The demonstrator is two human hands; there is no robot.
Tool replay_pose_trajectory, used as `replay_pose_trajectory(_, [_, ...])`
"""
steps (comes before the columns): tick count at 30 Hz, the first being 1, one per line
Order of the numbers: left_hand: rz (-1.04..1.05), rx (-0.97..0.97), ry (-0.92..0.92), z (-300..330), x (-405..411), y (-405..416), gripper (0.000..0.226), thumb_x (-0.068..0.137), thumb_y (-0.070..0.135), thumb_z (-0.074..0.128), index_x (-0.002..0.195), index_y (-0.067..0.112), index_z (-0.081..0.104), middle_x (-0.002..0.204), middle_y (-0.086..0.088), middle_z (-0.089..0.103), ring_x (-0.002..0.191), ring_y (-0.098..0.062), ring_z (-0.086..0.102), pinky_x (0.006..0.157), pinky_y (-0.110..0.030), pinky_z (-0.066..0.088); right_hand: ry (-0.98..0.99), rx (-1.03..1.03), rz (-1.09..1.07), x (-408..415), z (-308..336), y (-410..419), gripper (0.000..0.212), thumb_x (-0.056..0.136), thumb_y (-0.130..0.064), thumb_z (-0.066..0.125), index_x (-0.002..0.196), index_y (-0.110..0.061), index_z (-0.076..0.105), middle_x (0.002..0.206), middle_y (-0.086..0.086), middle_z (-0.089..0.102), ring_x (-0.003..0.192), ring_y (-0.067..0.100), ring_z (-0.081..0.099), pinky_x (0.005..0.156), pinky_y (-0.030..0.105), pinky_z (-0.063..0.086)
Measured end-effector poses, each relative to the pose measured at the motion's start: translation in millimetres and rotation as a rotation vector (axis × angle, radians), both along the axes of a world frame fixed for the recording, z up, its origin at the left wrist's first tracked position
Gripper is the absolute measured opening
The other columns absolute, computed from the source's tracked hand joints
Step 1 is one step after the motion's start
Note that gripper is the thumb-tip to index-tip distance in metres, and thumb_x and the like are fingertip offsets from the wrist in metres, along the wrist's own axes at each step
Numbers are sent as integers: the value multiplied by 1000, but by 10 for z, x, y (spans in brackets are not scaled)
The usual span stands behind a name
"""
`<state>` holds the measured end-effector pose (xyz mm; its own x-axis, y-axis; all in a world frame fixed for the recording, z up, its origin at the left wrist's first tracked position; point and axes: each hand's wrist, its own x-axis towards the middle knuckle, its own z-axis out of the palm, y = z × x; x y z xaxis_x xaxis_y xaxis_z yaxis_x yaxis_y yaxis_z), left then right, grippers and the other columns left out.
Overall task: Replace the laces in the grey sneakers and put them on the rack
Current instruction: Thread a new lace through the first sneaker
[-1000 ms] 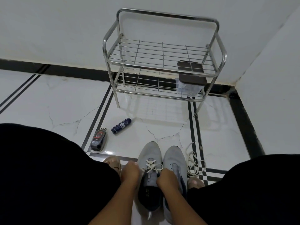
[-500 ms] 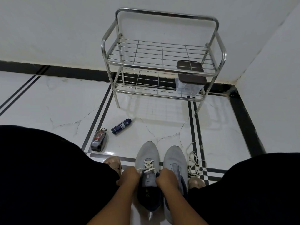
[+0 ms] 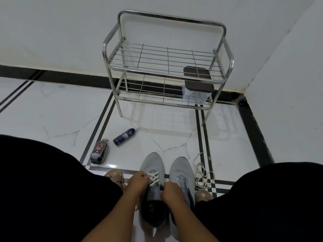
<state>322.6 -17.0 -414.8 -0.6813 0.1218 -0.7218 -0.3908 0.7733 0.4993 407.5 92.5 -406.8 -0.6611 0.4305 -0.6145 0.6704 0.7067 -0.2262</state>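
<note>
Two grey sneakers stand side by side on the floor between my knees, toes pointing away. The left sneaker [image 3: 151, 163] has a white lace [image 3: 153, 178] crossed through its lower eyelets. My left hand [image 3: 137, 182] is closed on the lace at the shoe's left side. My right hand [image 3: 170, 192] is closed on the lace over the tongue at the right side. The right sneaker [image 3: 180, 170] has no lace. A loose white lace [image 3: 202, 175] lies coiled on the floor to its right. The metal rack [image 3: 166, 67] stands against the far wall.
A clear box with a dark lid [image 3: 198, 84] sits on the rack's lower shelf at the right. A blue spray can [image 3: 124, 136] and a black shoe-polish container [image 3: 99, 152] lie on the floor at the left. Walls meet at the right corner.
The crossed lace on the left sneaker looks drawn flatter and tighter than a second ago. My hands stay at the shoe's eyelets with small shifts.
</note>
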Motion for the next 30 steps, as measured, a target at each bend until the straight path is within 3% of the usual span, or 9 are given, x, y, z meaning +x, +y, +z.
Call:
replay_pose_trajectory(2, [71,81,-146,173,-128,78,31,92,15,52,62,15,51,57,1,56,54,-12,54,62,-22,39,-6,-13,-1,-11,20,-13,30,94,-27,50,115,-10,62,120,10,64,110,27,61,84,28,48])
replay_pose_trajectory(4, [220,205,-207,380,-206,115,26,87,9,57,61,7,56,45,0,59,41,-6,52,55,-20,37,7,-29,-37,-54,67,-23,30,92,-29,52,113,-11,64,117,9,66,108,27,62,85,29,49])
replay_pose_trajectory(6, [296,317,-140,509,-261,105,19,82,7,57,65,6,67,67,-2,71,63,-8,62,63,-22,39,79,-49,-132,-134,131,-20,30,92,-30,49,107,-12,67,111,8,68,102,27,63,83,29,49])
replay_pose_trajectory(9, [319,391,-125,680,-364,110,34,85,13,47,65,17,74,98,3,74,84,-6,62,65,-19,33,301,-204,-357,-282,348,-5,23,91,-24,49,91,-12,68,99,6,70,92,24,63,74,28,48])
replay_pose_trajectory(14, [278,585,-2,985,-243,80,40,95,28,39,96,11,76,101,3,74,102,-8,62,72,-17,33,487,-774,-670,-399,736,-33,14,90,-17,58,97,-12,69,94,2,66,86,14,60,72,26,47])
replay_pose_trajectory(20, [295,658,-25,966,-187,109,49,102,35,32,110,5,70,114,-1,68,109,-9,56,74,-18,34,490,-887,-616,-383,763,-75,11,91,-24,59,89,-20,69,102,2,71,97,17,64,80,28,46])
replay_pose_trajectory(23, [360,629,-4,898,-215,72,43,99,39,40,127,15,61,136,3,56,126,-12,47,96,-28,27,506,-712,-501,-360,762,5,13,94,-22,58,88,-16,67,92,5,73,83,15,67,73,27,53])
replay_pose_trajectory(26, [538,589,18,859,-240,17,53,96,39,47,146,22,39,152,0,35,140,-21,31,110,-39,23,472,-139,-238,-357,673,192,19,93,-22,55,89,-20,73,89,2,73,83,21,68,75,31,55])
replay_pose_trajectory(30, [729,498,-29,796,-248,-50,55,100,40,40,145,9,35,152,-14,33,138,-31,31,110,-43,27,526,217,-386,-286,745,447,22,96,-21,51,97,-25,73,96,-4,72,88,20,65,86,30,46])
